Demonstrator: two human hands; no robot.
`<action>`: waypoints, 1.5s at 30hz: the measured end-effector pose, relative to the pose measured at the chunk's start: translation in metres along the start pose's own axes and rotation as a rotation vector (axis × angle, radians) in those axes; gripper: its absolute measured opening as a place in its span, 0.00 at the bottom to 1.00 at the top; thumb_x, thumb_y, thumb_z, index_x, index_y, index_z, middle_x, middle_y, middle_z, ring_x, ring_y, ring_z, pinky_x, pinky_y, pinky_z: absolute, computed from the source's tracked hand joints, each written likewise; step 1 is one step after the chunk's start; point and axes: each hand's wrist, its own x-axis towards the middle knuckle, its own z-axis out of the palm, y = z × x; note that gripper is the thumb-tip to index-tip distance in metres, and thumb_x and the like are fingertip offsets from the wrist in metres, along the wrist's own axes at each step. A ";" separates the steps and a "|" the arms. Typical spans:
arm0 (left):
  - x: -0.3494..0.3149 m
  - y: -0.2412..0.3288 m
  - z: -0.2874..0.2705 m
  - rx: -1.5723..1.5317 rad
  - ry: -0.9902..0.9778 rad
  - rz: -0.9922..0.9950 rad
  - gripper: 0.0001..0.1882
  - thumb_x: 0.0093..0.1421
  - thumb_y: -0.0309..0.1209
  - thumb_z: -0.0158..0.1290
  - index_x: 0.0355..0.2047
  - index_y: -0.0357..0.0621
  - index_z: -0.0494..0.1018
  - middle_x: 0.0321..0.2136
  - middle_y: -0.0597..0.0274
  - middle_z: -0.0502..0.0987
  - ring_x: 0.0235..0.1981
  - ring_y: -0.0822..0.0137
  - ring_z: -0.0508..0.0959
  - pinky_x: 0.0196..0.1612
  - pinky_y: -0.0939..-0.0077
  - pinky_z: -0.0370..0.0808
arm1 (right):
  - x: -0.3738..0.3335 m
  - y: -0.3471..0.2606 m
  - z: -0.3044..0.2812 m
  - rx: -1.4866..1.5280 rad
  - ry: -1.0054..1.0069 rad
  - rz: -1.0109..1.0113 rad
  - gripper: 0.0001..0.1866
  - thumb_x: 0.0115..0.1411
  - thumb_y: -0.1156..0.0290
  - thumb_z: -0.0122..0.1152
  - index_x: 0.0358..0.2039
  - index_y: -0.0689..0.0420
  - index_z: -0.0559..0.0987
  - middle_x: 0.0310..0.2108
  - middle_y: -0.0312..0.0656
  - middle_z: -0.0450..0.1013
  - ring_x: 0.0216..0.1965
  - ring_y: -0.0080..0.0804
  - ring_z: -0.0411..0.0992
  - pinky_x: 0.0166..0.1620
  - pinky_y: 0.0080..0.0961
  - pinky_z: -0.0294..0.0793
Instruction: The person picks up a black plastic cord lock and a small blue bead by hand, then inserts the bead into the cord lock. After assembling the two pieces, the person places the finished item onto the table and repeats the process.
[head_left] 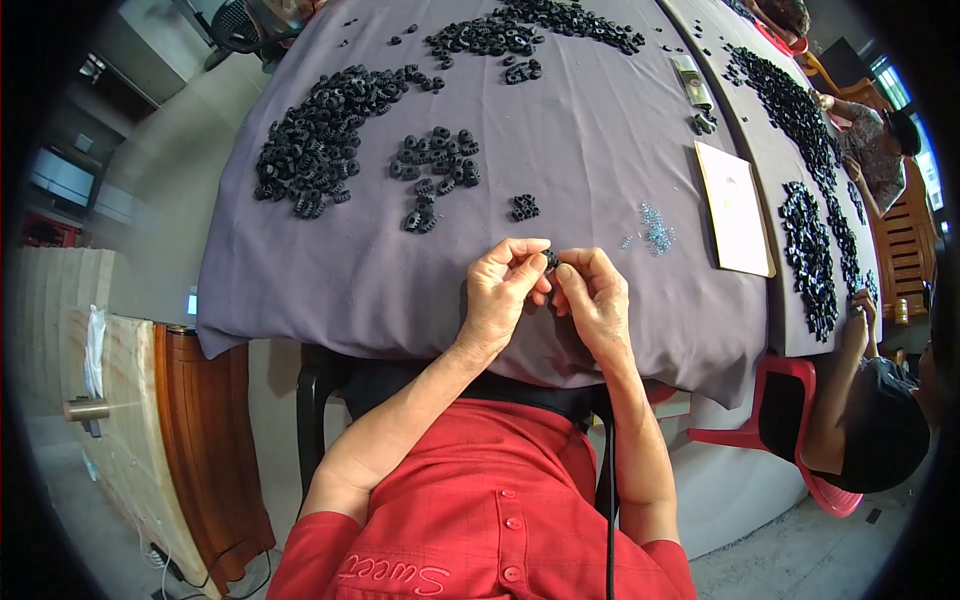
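Above the near edge of the cloth-covered table, my left hand (497,292) and my right hand (598,300) meet fingertip to fingertip. Both pinch one small black plastic part (550,260); fingers hide most of it. Just beyond them sits a tight cluster of black parts (524,207). Farther left lies a loose group of black parts (436,162), with a large heap of the same kind (315,140) behind it. To the right of my hands, tiny clear-blue beads (657,232) are scattered on the cloth.
A white board or sheet (732,208) lies at the right, near the gap between two tables. More black parts (485,38) are heaped at the far side. On the right table, other people work beside long piles of black parts (808,262). A red chair (785,425) stands there.
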 end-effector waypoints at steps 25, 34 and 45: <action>-0.003 -0.001 0.006 0.485 -0.025 0.315 0.06 0.59 0.22 0.51 0.37 0.38 0.74 0.25 0.69 0.69 0.22 0.80 0.72 0.22 0.87 0.70 | 0.004 -0.003 -0.005 -0.079 -0.073 0.110 0.05 0.60 0.77 0.50 0.30 0.66 0.70 0.19 0.39 0.72 0.18 0.19 0.70 0.20 0.17 0.71; -0.003 0.004 0.006 0.237 0.029 0.113 0.09 0.60 0.25 0.51 0.41 0.37 0.72 0.24 0.68 0.73 0.22 0.80 0.71 0.24 0.88 0.70 | 0.002 -0.005 -0.005 0.018 -0.096 0.084 0.06 0.62 0.75 0.49 0.32 0.64 0.70 0.20 0.37 0.70 0.18 0.17 0.68 0.20 0.16 0.69; -0.001 0.005 0.000 0.075 0.004 0.016 0.09 0.60 0.27 0.52 0.40 0.38 0.73 0.25 0.68 0.74 0.20 0.80 0.72 0.23 0.88 0.69 | 0.004 -0.013 -0.010 -0.131 -0.182 0.097 0.11 0.63 0.69 0.49 0.28 0.62 0.71 0.18 0.37 0.71 0.17 0.19 0.67 0.20 0.19 0.67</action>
